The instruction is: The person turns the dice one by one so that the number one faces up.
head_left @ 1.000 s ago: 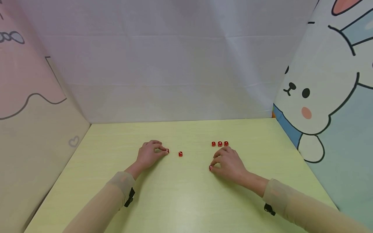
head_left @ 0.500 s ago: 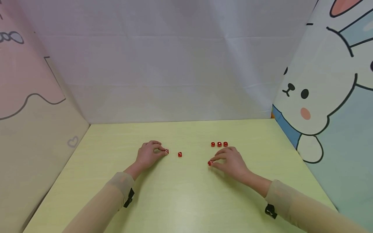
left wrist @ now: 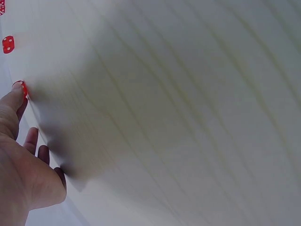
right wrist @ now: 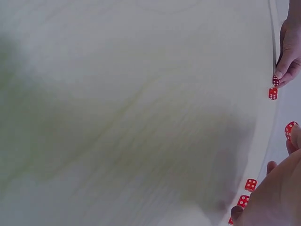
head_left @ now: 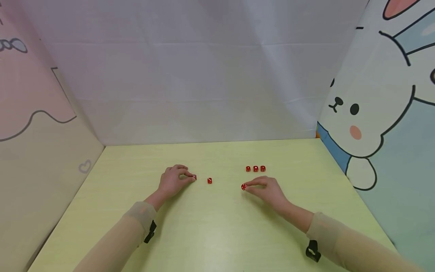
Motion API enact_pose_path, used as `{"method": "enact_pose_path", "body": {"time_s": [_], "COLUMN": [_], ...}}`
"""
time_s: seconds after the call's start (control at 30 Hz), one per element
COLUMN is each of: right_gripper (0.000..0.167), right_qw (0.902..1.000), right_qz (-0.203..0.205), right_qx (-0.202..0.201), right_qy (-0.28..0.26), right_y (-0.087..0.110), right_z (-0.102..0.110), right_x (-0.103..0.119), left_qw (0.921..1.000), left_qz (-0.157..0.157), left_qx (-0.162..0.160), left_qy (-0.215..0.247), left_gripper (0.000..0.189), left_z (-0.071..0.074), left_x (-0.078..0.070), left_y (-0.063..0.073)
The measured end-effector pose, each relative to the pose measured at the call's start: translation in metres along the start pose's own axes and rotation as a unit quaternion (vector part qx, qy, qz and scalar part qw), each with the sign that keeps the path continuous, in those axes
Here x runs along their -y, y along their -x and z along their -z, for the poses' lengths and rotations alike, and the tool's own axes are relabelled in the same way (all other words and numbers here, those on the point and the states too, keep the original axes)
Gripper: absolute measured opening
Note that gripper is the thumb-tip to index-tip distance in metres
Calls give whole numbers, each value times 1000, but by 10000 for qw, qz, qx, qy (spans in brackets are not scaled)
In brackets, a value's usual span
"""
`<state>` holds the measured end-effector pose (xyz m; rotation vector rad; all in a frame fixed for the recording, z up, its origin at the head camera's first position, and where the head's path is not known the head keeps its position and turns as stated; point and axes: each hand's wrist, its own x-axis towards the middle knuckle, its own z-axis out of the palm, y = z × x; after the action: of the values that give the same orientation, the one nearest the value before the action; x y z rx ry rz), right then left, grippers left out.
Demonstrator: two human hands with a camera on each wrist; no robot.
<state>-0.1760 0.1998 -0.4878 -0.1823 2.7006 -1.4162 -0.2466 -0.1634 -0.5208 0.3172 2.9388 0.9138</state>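
Observation:
My left hand (head_left: 172,182) pinches a red die (head_left: 194,177) between thumb and finger, low over the table. In the left wrist view that die (left wrist: 23,88) shows at the thumb's tip. A second red die (head_left: 209,181) sits alone on the table just to its right. My right hand (head_left: 268,190) pinches another red die (head_left: 244,187) by thumb and forefinger; in the right wrist view this die (right wrist: 291,130) appears tilted. Behind the right hand, three red dice stand in a row, the middle die (head_left: 255,169) among them.
The pale yellow table (head_left: 204,234) stretches back to a white cloth backdrop (head_left: 210,83). A panel with a cartoon rabbit (head_left: 367,113) borders the right side, and a pink and cream panel (head_left: 44,151) the left. Black straps show at both sleeve cuffs.
My right hand has moved back and slightly left with its die, which has turned in the fingers. The left hand and the dice on the table stay in place.

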Motion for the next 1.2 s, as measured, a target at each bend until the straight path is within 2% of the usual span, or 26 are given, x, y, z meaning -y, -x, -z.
{"method": "enact_pose_path", "body": {"time_s": [0.17,0.33,0.67,0.93,1.2], "right_gripper": [16,15,14,12,11], "right_qw": [9994,9985,9979,9983,9973], "right_qz": [-1,-67,-224,-203,-102], "right_qx": [-178,-190,-201,-214,-184], "right_qy": [288,517,577,508,709], "right_y": [3,7,10,11,11], "right_z": [-8,-14,-19,-20,-20], "right_x": [-6,-9,-10,-10,-12], "left_qw": [10000,10000,10000,10000,10000], "left_qz": [-15,-13,16,13,23], "left_qx": [4,-5,16,4,0], "left_qy": [15,9,13,86,82], "left_gripper": [22,22,22,21,22], "left_z": [0,0,1,2,2], "left_x": [0,0,-1,-2,-1], "left_y": [0,0,0,1,1]}}
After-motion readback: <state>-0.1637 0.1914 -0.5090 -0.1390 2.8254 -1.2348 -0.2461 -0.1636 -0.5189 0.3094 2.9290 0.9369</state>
